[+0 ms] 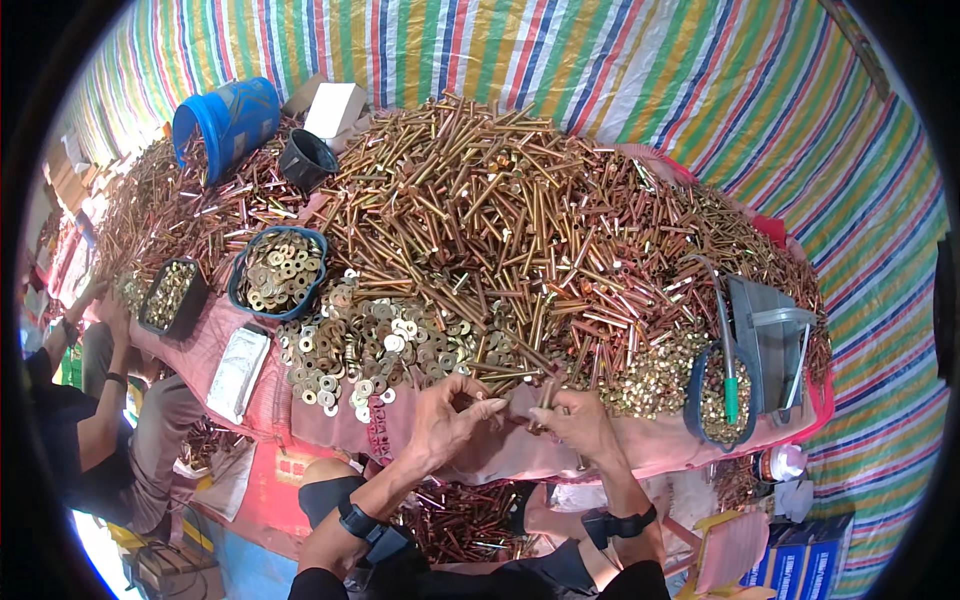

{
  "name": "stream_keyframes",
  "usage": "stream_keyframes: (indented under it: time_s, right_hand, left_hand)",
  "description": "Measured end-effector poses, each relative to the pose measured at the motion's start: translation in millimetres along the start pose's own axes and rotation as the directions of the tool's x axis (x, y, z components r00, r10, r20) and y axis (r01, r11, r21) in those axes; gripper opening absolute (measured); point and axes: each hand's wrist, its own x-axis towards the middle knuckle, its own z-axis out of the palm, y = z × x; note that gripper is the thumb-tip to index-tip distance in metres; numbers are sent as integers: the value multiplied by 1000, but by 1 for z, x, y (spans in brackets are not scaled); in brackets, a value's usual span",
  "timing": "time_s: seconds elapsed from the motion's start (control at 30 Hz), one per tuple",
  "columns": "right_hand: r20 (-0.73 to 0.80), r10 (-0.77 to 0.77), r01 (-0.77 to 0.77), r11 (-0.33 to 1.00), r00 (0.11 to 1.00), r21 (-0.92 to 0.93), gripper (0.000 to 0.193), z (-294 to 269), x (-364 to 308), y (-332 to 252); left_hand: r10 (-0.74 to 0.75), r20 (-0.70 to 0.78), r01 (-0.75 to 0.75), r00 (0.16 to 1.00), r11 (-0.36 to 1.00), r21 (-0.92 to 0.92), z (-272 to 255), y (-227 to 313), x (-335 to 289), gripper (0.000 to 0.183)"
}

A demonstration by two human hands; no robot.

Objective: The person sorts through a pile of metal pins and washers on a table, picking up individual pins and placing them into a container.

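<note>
At the front edge of a cloth-covered work surface, my right hand [583,424] is closed round a few brassy metal bolts [546,398], which point up from its fingers. Just left of it, my left hand [447,424] has thumb and forefinger curled together; anything in that pinch is too small to make out. Beyond both hands rises a big heap of long brassy bolts [480,200]. Loose flat washers [365,345] spread out left of my left hand. To the right of my right hand lies a pile of small shiny nuts [655,375].
A blue tub of washers [236,292], a dark tray of nuts [196,312] and a white box [240,372] stand left. A blue bucket [250,120] lies tipped behind. A grey scoop-like container [775,316] and a nut-filled tub [692,405] stand right. Another person's arm [100,420] works at far left.
</note>
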Motion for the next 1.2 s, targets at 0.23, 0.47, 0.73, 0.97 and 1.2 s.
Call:
stream_keyframes:
  time_s: [0.23, 0.47, 0.73, 0.97, 1.2]
  right_hand:
    - [212, -8, 55, 975, 977, -216, 28, 31, 11, -9]
    - [249, -305, 367, 892, 919, -265, 23, 48, 15, 7]
    - [-121, -152, 131, 978, 981, -162, 11, 19, 14, -10]
    - [-206, -482, 476, 876, 852, -81, 26, 72, 14, -5]
    - [-222, -534, 455, 829, 816, -326, 20, 46, 20, -10]
  left_hand:
    - [53, -120, -71, 991, 986, -149, 20, -23, -15, 15]
    - [11, -47, -17, 999, 993, -117, 28, -29, -31, 39]
    - [84, -37, -86, 996, 994, -63, 21, -34, -38, 18]
    - [140, 2, -140, 990, 988, 61, 29, -36, -36, 31]
    - [70, 42, -75, 997, 989, 129, 24, -27, -41, 29]
